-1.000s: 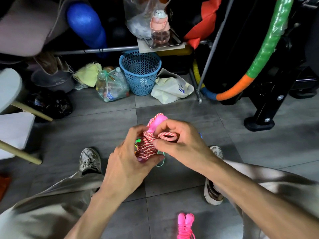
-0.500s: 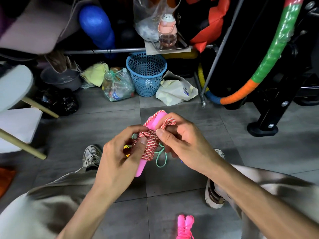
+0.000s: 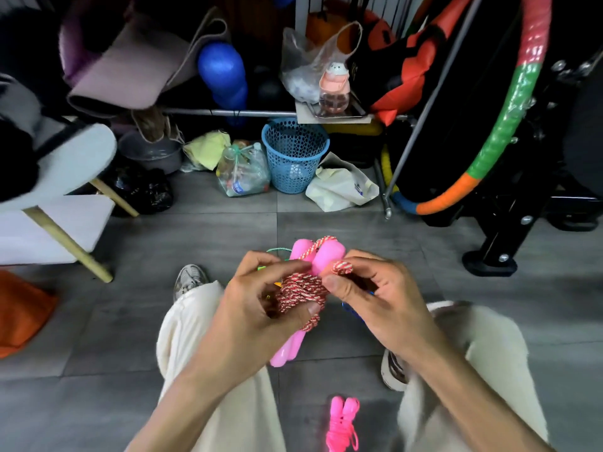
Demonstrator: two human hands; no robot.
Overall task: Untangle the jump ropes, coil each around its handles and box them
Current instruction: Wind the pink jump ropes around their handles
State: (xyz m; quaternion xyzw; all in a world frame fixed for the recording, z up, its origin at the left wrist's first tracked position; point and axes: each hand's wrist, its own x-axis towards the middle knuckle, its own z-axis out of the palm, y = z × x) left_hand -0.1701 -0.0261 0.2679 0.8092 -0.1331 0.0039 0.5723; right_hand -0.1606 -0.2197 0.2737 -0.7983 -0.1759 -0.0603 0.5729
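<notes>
- Dim, even indoor light; soft shadows on the grey floor [image 3: 130,321].
- Glare streaks the hoop [image 3: 509,119].
- Wide-angle bending and slight blur toward the edges.

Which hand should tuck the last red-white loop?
Probably the right hand: it already pinches the free rope loop beside the pink handles. The left hand grips the coiled bundle and steadies it.

Both forearms reach forward together. The left hand [image 3: 257,308] grips the coiled jump rope [image 3: 301,288]; the right hand [image 3: 381,298] pinches its loop with curled fingers [image 3: 336,283].
</notes>
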